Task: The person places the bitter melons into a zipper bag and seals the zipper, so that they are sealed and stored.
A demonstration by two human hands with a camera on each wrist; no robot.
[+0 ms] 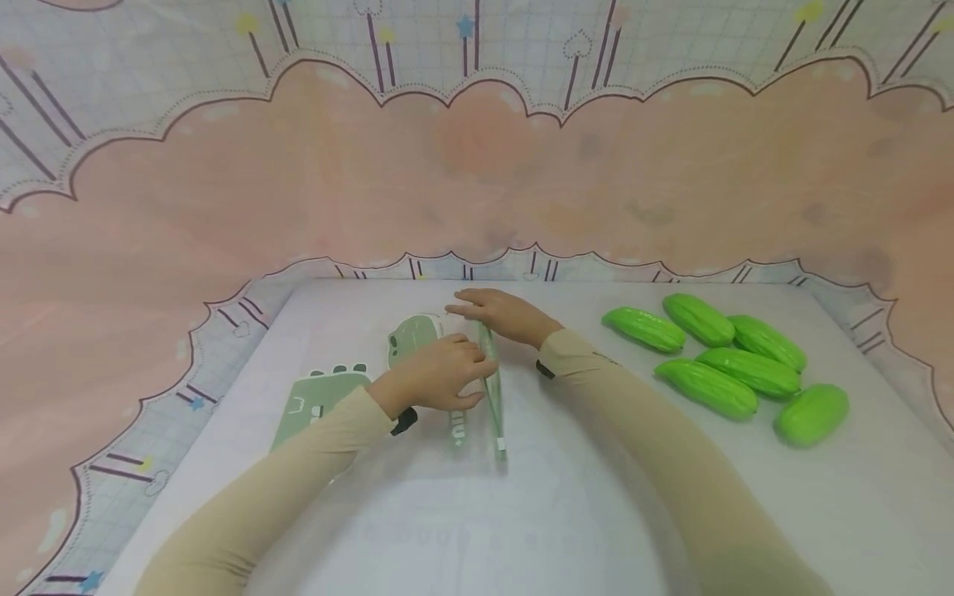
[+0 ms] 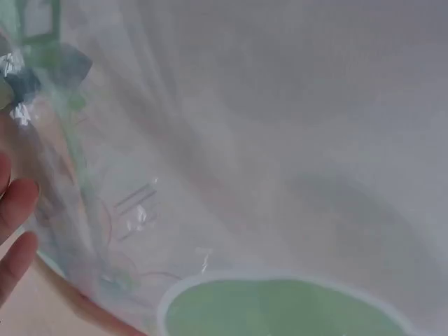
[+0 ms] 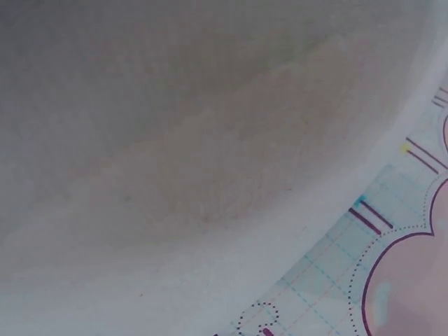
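Note:
A clear plastic zip bag with a green dinosaur print lies on the white table, its green zipper edge running toward me at the right. My left hand is over the bag, thumb and fingers apart beside the zipper edge. In the left wrist view, its fingers show at the left, next to the clear plastic. At the far end of the zipper edge is my right hand, its fingers stretched out to the left. The right wrist view shows table and cloth without the hand.
Several bright green gourd-like vegetables lie in a group on the right of the table. Another green printed piece is partly behind my left forearm. A patterned cloth hangs behind the table and along its sides.

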